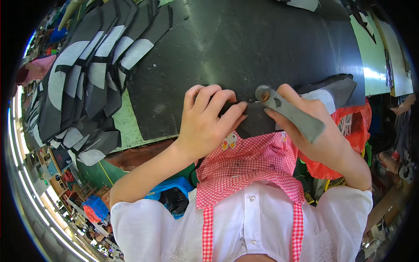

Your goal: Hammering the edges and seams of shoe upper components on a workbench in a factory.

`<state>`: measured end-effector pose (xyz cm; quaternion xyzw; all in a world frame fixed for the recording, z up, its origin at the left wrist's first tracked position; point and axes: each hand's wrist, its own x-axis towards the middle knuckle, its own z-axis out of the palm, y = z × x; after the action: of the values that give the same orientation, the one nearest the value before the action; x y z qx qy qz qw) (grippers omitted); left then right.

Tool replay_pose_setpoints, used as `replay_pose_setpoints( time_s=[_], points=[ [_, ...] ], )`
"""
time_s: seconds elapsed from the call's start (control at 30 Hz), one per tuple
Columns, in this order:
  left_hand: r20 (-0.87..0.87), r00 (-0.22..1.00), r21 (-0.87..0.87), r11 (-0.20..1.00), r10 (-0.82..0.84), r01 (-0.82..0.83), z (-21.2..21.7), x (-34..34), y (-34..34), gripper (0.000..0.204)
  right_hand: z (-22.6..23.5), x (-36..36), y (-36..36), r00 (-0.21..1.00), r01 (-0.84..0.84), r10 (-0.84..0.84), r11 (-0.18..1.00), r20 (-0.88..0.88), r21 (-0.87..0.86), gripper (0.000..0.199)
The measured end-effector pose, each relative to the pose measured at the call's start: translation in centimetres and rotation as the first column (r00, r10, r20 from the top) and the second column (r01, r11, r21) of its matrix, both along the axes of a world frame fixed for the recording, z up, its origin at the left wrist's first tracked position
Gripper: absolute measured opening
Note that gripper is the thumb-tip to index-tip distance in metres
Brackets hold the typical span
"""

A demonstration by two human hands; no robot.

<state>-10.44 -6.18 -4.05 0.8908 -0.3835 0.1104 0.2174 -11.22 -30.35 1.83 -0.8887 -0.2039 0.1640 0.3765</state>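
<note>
At the near edge of the black work board [187,52], my left hand [209,115] bends its fingers over a dark sheet piece [257,124]. Its thumb and forefinger close on the edge of that piece, which partly hangs over my apron. My right hand [312,115] grips a grey metal hammer [297,114] with a round face and a flared end. The hammer's handle is hidden beneath the head and hand. Just beyond my right hand lies another dark piece with a pale patch [325,96].
Overlapping dark pieces with pale patches [96,76] are fanned out on the left. Below the board's right edge hangs a red plastic bag [316,168]. A blue basket [174,187] stands low on the left, and my red checked apron [248,166] lies against the table edge.
</note>
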Motion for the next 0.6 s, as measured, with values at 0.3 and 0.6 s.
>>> replay_pose_setpoints(
  time_s=[0.3, 0.6],
  points=[
    [0.004, 0.981, -0.306, 0.934, -0.195, 0.187, 0.9, -0.8, -5.4, 0.019, -0.7, 2.1, 0.1, 0.970, 0.175, -0.216, 0.938, 0.110, 0.299, 0.014],
    [0.009, 0.998, -0.445, 0.894, -0.059, 0.057, 9.1, 6.7, -0.9, 0.042, 2.4, 10.2, -9.2, 0.808, 0.441, -0.425, 0.896, 0.408, 0.062, 0.023]
  ],
)
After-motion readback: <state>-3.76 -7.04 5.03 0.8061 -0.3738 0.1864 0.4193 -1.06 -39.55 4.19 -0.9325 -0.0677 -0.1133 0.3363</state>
